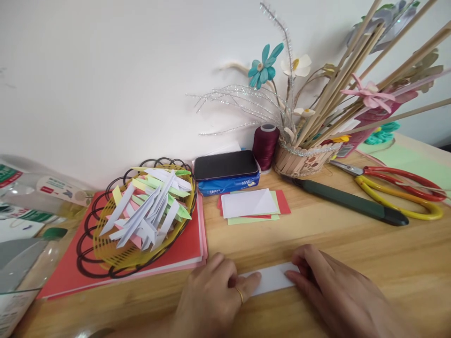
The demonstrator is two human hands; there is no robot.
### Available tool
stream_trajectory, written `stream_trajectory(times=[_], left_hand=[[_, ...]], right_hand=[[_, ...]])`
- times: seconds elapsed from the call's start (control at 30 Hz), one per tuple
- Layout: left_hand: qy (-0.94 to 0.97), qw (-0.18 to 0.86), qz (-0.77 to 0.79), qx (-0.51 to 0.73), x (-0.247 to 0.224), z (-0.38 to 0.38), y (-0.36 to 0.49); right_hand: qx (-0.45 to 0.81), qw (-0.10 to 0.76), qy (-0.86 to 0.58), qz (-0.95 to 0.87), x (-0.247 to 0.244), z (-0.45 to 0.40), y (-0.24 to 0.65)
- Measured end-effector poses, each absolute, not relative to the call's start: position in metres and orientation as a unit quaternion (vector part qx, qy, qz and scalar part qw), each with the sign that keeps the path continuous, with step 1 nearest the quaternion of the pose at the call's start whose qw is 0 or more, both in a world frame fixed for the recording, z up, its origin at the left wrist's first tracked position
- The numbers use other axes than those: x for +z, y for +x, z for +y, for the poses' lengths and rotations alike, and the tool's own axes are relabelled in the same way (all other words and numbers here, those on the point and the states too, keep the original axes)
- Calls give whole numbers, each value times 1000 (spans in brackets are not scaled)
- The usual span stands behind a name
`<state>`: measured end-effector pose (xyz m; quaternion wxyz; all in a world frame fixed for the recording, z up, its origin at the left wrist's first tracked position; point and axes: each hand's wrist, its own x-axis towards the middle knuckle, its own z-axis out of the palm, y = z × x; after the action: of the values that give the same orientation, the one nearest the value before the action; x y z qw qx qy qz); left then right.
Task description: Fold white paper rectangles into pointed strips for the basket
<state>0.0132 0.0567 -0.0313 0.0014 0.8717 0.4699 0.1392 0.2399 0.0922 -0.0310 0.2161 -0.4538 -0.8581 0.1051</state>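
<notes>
A narrow strip of white paper, apparently folded, lies on the wooden table near its front. At its left end is my left hand, fingers curled and thumb pressed along the paper; a ring shows on it. My right hand grips the strip's right end between thumb and bent fingers. The ends of the strip are partly hidden by both hands. Just beyond lies a small stack of cut paper pieces in white, red and green, white on top.
Left, a yellow basket of folded paper pieces rests on red sheets beside plastic bottles. Behind are a phone on a blue packet, a thread spool and flower basket. Right: craft knife, scissors.
</notes>
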Motion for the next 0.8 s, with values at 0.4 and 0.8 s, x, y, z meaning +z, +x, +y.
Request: stream_trajectory(times=[0.4, 0.8], left_hand=[[869, -23, 471, 150, -28, 58, 17], [884, -63, 437, 155, -28, 59, 20]], right_hand=[[64, 208, -421, -881, -25, 97, 239], [90, 208, -448, -865, -24, 92, 249]])
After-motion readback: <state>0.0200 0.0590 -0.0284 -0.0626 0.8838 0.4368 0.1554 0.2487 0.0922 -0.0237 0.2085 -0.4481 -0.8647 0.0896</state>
